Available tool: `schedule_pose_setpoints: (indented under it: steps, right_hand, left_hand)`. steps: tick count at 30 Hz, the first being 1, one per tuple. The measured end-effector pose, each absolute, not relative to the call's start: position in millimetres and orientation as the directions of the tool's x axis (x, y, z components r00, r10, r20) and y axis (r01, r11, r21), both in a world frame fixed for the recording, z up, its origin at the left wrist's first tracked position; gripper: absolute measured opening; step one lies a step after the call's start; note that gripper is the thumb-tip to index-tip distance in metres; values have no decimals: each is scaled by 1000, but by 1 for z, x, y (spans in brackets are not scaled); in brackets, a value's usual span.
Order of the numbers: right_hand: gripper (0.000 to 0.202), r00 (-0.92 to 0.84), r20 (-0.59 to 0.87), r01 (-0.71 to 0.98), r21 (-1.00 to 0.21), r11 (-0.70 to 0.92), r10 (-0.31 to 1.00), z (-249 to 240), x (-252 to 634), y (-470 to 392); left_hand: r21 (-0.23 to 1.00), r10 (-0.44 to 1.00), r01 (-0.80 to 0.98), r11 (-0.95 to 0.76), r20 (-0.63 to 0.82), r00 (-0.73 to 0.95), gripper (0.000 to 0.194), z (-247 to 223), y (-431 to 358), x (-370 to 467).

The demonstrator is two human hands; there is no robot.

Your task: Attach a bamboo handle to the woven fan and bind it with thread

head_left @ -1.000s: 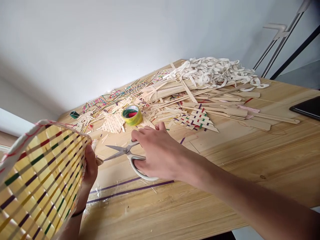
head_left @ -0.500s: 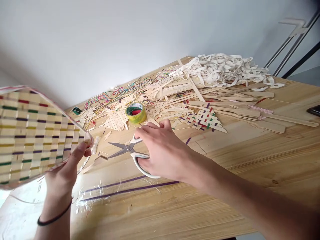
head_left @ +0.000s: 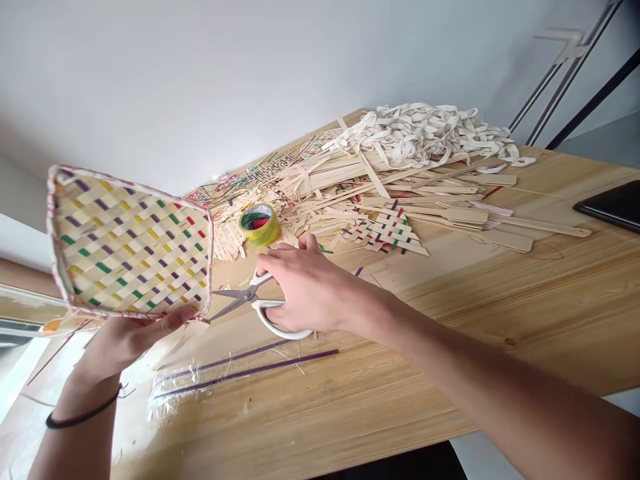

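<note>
The woven panel (head_left: 135,247) has turned (scissors (head_left: 245,295) spread near it).

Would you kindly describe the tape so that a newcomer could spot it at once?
Find the table, then the right hand holding scissors. Just beyond that hand sits the tape, a yellow ring, partly green inside, its round shape unlike the flat, pale strips beside it.

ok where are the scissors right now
In the head view, the scissors are left of centre in the right hand, opened toward the lower right corner of the woven panel.
</note>
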State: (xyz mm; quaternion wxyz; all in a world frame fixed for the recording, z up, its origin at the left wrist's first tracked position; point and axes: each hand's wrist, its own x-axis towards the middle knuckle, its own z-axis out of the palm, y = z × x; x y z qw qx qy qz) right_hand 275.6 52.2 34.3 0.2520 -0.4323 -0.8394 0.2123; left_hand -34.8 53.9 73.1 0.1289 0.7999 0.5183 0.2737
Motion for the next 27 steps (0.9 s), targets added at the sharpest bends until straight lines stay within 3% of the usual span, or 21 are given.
schedule_pose_setpoints:
  steps: [3,17,21,27]
  right_hand:
    - [32,-498,239,616,-579,534,833,32,275,54]
    - [32,-517,182,605,-614,507,837,31,272,51]
    - [30,-521,179,597,-623,506,835,29,271,50]
    - [31,-516,152,614,-620,488,843,28,270,49]
  left_hand:
    - [586,919,715,-382,161,359,26,67,56,-40]
    - [656,943,678,-331,254,215,26,45,51,-56]
    - [637,937,686,-350,234,261,17,46,48,-64]
    - [631,916,666,-398,228,331,22,40,45,-76]
